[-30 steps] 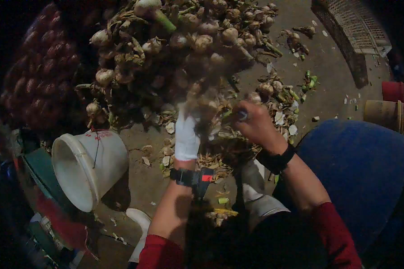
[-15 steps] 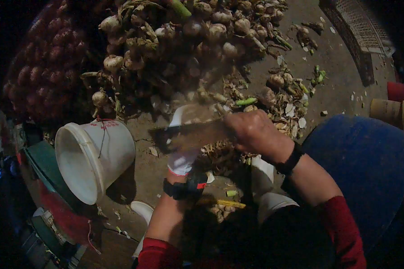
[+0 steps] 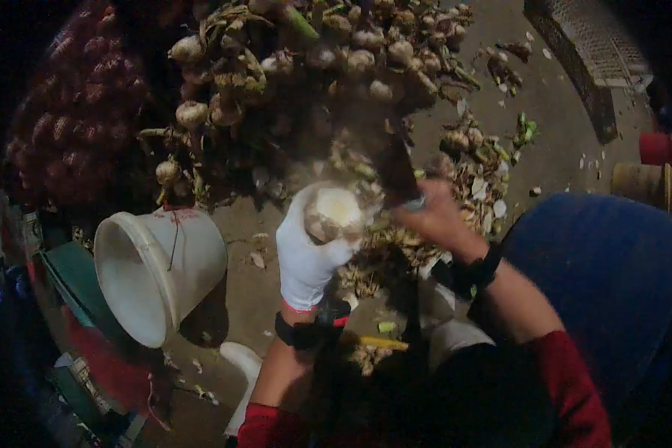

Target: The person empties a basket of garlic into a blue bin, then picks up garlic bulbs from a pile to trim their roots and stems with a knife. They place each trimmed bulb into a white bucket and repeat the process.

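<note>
My left hand (image 3: 304,257), in a white glove, is wrapped round a garlic bulb (image 3: 336,210) whose pale, flat face is turned up. To its right my bare right hand (image 3: 434,216) is closed on the handle of a knife (image 3: 399,168). The dark, broad blade points up and away, apart from the bulb, and is a little blurred. Beyond both hands lies a heap of garlic (image 3: 362,60) with dry stalks. Peelings and cut stalks (image 3: 474,179) are strewn to the right of the knife.
A white bucket (image 3: 145,276) lies tipped on its side at the left. Red net sacks (image 3: 82,112) stand at the upper left. On the right are a blue container (image 3: 590,284), a yellowish bucket (image 3: 638,185), a red bucket (image 3: 655,149) and a white crate (image 3: 605,45).
The knife has swung from lying level across my left hand to pointing up and away on the right. My left hand and the garlic bulb, hidden behind the blade before, are now uncovered.
</note>
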{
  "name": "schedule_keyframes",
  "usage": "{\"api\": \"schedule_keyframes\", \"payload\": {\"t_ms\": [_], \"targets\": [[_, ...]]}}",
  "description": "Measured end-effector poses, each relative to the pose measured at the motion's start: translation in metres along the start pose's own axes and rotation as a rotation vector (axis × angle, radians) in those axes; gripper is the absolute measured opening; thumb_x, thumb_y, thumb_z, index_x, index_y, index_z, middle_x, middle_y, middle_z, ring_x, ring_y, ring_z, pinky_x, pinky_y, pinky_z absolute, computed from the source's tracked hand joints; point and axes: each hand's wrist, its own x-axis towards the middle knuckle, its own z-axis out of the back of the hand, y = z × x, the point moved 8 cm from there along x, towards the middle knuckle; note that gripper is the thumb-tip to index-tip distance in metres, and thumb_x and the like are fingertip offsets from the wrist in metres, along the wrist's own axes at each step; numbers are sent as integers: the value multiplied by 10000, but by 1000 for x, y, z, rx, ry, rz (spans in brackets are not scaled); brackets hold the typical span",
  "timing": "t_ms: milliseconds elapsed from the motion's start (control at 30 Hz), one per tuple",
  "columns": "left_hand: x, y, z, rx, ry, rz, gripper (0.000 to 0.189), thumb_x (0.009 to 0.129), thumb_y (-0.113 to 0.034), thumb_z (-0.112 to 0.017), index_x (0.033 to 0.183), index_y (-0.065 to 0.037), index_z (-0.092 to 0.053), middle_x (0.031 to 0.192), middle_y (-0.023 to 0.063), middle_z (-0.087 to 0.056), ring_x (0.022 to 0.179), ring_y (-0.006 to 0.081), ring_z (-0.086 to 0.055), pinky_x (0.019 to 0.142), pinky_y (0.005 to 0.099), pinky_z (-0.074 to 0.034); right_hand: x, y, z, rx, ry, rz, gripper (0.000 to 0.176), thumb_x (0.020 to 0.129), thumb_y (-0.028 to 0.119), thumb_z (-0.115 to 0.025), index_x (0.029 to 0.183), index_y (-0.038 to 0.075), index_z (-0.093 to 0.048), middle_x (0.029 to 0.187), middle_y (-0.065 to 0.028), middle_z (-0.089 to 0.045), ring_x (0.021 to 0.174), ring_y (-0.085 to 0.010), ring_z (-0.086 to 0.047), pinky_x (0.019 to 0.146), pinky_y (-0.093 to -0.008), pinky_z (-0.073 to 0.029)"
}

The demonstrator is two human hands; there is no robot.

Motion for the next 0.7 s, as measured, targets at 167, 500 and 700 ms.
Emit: {"api": "schedule_keyframes", "payload": {"t_ms": [167, 500, 700], "targets": [[2, 2, -3, 219, 47, -71, 735, 527, -185, -749, 1179, -23, -449, 1120, 106, -489, 1018, 199, -495, 890, 329, -400, -12, 2, -27, 501, 199, -504, 258, 714, 149, -634, 927, 4, -618, 727, -59, -614, 648, -131, -539, 616, -265, -459], [-54, 27, 0, -546, 133, 295, 546, 582, -183, -740, 1052, -49, -494, 978, 103, -569, 916, 181, -567, 772, 292, -463, -21, -87, -33, -549, 444, -131, 260, 659, 137, -629, 870, -13, -610, 698, -198, -583, 572, -226, -560, 591, -328, -450], [-120, 32, -30, 252, 944, 62, 351, 619, -177, -736, 893, -26, -577, 880, 124, -589, 877, 280, -566, 804, 372, -438, 4, -71, 64, -503, -339, 85, 268, 674, 174, -679, 881, 21, -603, 789, -155, -609, 730, -314, -579, 657, -353, -450]]}}
